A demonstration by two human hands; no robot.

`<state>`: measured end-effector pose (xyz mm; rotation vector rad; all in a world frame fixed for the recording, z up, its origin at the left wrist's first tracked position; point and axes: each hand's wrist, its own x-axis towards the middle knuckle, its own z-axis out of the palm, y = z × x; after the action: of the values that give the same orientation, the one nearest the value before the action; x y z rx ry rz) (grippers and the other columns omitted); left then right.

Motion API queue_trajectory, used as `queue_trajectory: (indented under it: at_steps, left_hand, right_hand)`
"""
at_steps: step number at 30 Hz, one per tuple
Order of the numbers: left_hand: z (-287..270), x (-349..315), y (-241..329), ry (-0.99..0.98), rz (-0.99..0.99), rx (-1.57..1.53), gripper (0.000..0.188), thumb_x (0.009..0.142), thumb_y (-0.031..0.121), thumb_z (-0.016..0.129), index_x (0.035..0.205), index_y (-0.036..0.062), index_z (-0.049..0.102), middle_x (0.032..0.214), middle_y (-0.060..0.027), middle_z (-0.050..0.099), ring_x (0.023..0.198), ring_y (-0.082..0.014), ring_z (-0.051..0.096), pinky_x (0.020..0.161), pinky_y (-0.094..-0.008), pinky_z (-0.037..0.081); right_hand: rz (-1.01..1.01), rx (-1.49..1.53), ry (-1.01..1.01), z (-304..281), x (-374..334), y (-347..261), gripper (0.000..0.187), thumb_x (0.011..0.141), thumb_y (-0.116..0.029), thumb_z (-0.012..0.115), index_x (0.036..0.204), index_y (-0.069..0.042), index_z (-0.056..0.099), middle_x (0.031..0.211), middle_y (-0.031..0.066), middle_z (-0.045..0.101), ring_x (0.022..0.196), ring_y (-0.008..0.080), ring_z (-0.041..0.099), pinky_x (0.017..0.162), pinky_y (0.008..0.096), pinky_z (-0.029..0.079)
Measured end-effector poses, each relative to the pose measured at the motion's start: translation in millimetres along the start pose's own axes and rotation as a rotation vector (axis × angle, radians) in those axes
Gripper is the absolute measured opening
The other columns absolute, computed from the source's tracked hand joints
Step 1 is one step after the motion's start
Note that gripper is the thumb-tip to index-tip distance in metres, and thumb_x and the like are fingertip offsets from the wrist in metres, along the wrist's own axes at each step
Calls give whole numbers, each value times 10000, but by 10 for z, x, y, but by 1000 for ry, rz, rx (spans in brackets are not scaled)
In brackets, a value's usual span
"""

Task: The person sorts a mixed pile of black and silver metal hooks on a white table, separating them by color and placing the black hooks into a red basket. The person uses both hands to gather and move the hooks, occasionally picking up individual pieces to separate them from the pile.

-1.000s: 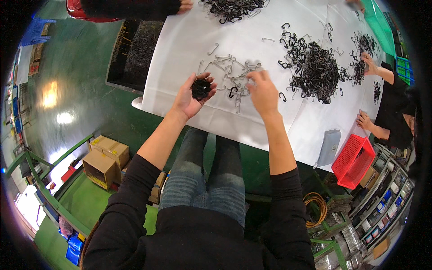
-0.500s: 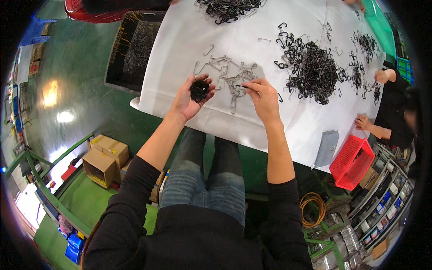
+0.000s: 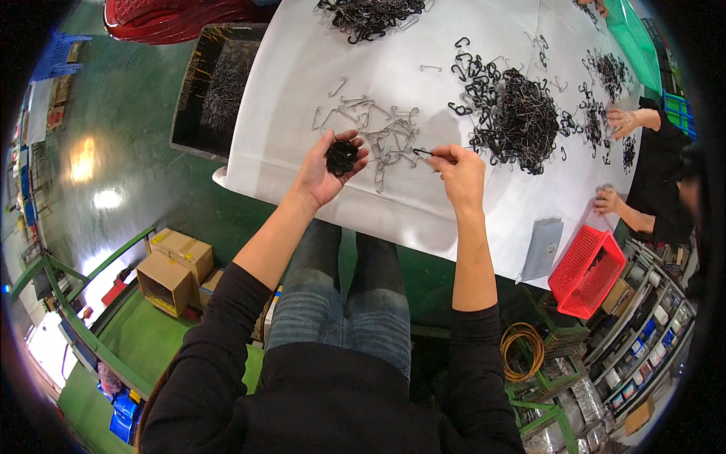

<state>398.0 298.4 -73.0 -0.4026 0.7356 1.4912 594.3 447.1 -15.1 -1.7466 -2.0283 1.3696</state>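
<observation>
My left hand (image 3: 321, 178) is palm up at the table's near edge, its fingers curled round a bunch of small black pieces (image 3: 342, 157); their exact kind does not show. To its right, my right hand (image 3: 463, 178) pinches a small black hook (image 3: 422, 152) between thumb and fingertips, pointing left. Just beyond and between both hands lie loose bare wire hooks (image 3: 389, 140), scattered on the white-covered table (image 3: 295, 83). A large pile of black hooks (image 3: 522, 121) lies to the right of my right hand.
Another black hook pile (image 3: 370, 15) lies at the far edge. A dark bin (image 3: 227, 87) of metal pieces stands left of the table. At right are a red basket (image 3: 586, 272), a grey pouch (image 3: 541, 248) and a co-worker's hands (image 3: 622, 121) beside smaller hook piles.
My right hand has drawn slightly right, away from my left hand, with the hook still pinched. The co-worker's farther hand has moved left toward the small piles. The view has shifted slightly.
</observation>
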Motion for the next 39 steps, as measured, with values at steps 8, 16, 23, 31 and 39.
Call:
queue_trajectory:
  at_steps: [8, 16, 23, 31, 39]
  left_hand:
    - [170, 100, -222, 42, -78, -120, 411, 998, 375, 424, 1162, 22, 556, 1087, -129, 612, 1020, -300, 600, 866, -415, 535]
    - [-4, -138, 263, 76, 32, -81, 310, 974, 357, 488, 1027, 71, 595, 1042, -108, 607, 933, -260, 589, 730, -347, 540]
    - [-372, -811, 842, 92, 180, -107, 341, 987, 372, 457, 982, 65, 606, 1016, -96, 583, 909, -241, 571, 706, -334, 523]
    - [-765, -1311, 1027, 141, 222, -217, 326, 994, 362, 443, 974, 75, 594, 1004, -86, 580, 904, -241, 560, 714, -330, 508]
    - [-1052, -1696, 1242, 186, 237, -308, 322, 996, 358, 439, 945, 83, 598, 994, -82, 580, 897, -234, 553, 711, -327, 504]
  right_hand:
    - [-516, 126, 192, 528, -261, 218, 414, 825, -173, 694, 1216, -71, 603, 1261, 136, 578, 1134, 291, 562, 958, 388, 432]
    - [-577, -431, 388, 1081, 484, 274, 680, 901, -416, 533, 1464, -109, 305, 1531, 160, 235, 1419, 358, 197, 1130, 552, 155]
    - [-733, -541, 368, 1284, 1103, -188, 600, 927, -374, 500, 1412, -45, 376, 1486, 155, 336, 1392, 328, 277, 1124, 536, 194]
    - [-784, -352, 153, 1999, 309, -477, 576, 930, -311, 515, 1423, -52, 370, 1502, 147, 315, 1405, 312, 259, 1144, 499, 161]
    - [-371, -336, 510, 1955, -456, 34, 689, 899, -359, 574, 1459, -68, 298, 1520, 189, 259, 1429, 356, 176, 1138, 549, 91]
